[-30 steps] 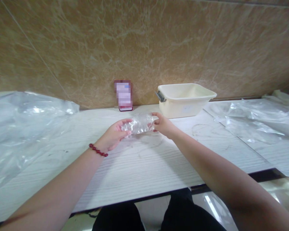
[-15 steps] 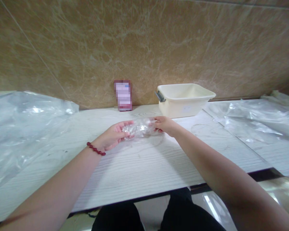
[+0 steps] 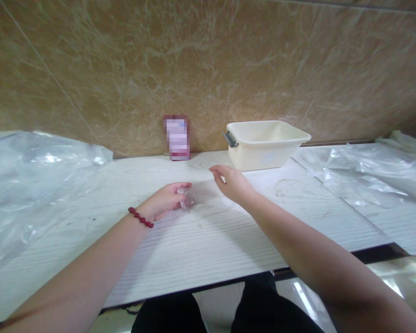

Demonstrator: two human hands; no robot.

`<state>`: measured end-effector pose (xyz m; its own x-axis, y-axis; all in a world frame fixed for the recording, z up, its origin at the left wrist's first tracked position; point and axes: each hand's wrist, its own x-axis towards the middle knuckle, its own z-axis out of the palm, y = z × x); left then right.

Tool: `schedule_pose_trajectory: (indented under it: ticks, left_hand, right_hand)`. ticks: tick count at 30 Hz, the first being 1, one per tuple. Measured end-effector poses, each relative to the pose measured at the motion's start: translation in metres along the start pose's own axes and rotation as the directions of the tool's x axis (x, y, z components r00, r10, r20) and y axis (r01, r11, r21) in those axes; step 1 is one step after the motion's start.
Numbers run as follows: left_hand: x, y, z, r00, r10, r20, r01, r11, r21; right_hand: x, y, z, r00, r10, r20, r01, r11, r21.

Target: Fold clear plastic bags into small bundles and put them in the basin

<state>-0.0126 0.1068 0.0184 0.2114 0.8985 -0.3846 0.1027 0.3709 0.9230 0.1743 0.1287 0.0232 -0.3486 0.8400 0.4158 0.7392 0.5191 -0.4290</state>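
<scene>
My left hand (image 3: 167, 200), with a red bead bracelet at the wrist, rests on the white table (image 3: 194, 240) and pinches the left end of a small clear plastic bag (image 3: 196, 198). The bag lies flat on the table between my hands, very faint against the wood grain. My right hand (image 3: 233, 184) hovers just right of the bag with its fingers loosely apart and nothing in them.
A cream plastic tub (image 3: 266, 142) with a grey handle stands at the back right by the marble wall. A small pink card (image 3: 176, 137) leans on the wall. Heaps of clear plastic sheeting lie at the left (image 3: 34, 180) and right (image 3: 370, 173). The table's front edge is close to my lap.
The bag was held bunched between both hands above the table; now it lies flat, my right hand has let go and lifted away, and my left hand keeps its pinch.
</scene>
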Motion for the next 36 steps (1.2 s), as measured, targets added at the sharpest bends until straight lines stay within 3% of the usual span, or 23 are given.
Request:
schedule_pose_trajectory:
  ticks: [4, 9, 18, 26, 32, 36]
  left_hand:
    - [0.0, -0.002, 0.003, 0.995, 0.064, 0.076, -0.066, 0.997, 0.036]
    - [0.0, -0.003, 0.002, 0.996, 0.055, 0.066, -0.057, 0.998, 0.031]
    - [-0.006, 0.002, 0.003, 0.999, -0.018, 0.037, 0.017, 1.0, 0.012]
    - [-0.009, 0.005, -0.009, 0.997, -0.072, 0.017, 0.069, 0.988, 0.138]
    - [-0.009, 0.004, -0.013, 0.998, -0.06, 0.037, 0.053, 0.985, 0.167]
    - [-0.008, 0.003, -0.015, 0.999, -0.022, 0.041, 0.013, 0.978, 0.206]
  right_hand:
    - [-0.008, -0.024, 0.03, 0.952, -0.201, 0.231, 0.205, 0.979, 0.005]
    - [-0.015, -0.024, 0.052, 0.918, -0.185, 0.349, 0.243, 0.962, -0.127]
    - [-0.01, -0.008, 0.04, 0.919, -0.003, 0.394, 0.132, 0.944, -0.303]
    - [-0.001, 0.002, 0.033, 0.875, 0.177, 0.45, -0.017, 0.941, -0.337]
    - [-0.002, 0.013, 0.032, 0.894, 0.213, 0.394, -0.081, 0.942, -0.327]
    - [0.003, 0.02, 0.026, 0.951, 0.185, 0.248, -0.121, 0.96, -0.252]
